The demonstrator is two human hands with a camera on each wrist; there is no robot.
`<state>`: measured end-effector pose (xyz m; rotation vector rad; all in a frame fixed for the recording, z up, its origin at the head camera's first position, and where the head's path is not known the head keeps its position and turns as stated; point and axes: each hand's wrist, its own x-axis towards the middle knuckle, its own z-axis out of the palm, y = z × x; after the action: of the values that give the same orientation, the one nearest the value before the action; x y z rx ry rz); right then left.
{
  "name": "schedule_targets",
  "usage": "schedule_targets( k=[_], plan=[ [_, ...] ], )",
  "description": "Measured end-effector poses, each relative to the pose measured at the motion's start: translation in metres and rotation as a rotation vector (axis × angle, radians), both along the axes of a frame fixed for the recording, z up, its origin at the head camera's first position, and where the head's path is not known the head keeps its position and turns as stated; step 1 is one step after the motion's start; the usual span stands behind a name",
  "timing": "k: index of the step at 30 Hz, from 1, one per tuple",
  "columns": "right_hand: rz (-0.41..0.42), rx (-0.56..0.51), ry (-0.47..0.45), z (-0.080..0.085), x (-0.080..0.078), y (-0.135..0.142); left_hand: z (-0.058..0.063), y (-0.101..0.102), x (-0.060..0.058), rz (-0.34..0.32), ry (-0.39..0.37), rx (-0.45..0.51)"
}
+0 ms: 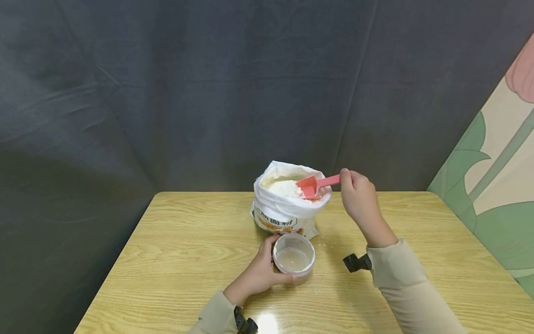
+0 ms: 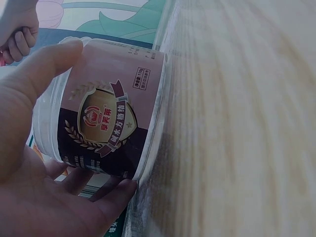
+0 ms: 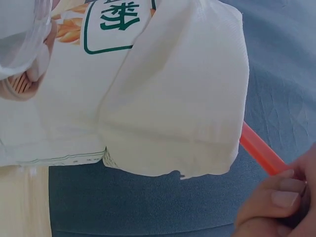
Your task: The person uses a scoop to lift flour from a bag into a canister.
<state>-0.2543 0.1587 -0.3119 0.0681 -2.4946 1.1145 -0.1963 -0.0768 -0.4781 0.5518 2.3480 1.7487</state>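
Observation:
A white flour bag (image 1: 288, 211) with its top rolled open stands on the table, white flour (image 1: 285, 188) showing inside. My right hand (image 1: 359, 195) grips the handle of a red scoop (image 1: 310, 187), whose head lies in the bag's mouth against the flour. In the right wrist view the bag hides the scoop's head. My left hand (image 1: 264, 269) holds a clear plastic jar (image 1: 294, 253) upright in front of the bag, thumb and fingers around its sides. A pink and dark label (image 2: 108, 108) covers the jar's side in the left wrist view.
The wooden table (image 1: 187, 250) reaches to a dark grey curtain (image 1: 208, 93) behind the bag. A wall with painted leaves and flowers (image 1: 505, 185) stands at the right. A few white specks lie on the table near the bag.

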Motion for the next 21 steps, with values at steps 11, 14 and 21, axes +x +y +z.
schedule_targets(
  k=[11,14,21],
  plan=[
    [0.080,-0.033,-0.146,0.0001,0.0014,-0.0013,0.0012,-0.0010,0.0003,-0.006,-0.005,-0.011],
    [0.110,-0.048,-0.170,-0.0010,0.0016,-0.0025,0.0020,-0.0007,0.0008,-0.004,-0.012,-0.012],
    [0.162,-0.121,-0.195,-0.0048,0.0023,-0.0068,0.0017,-0.0006,0.0004,-0.002,-0.016,0.004]
  ],
)
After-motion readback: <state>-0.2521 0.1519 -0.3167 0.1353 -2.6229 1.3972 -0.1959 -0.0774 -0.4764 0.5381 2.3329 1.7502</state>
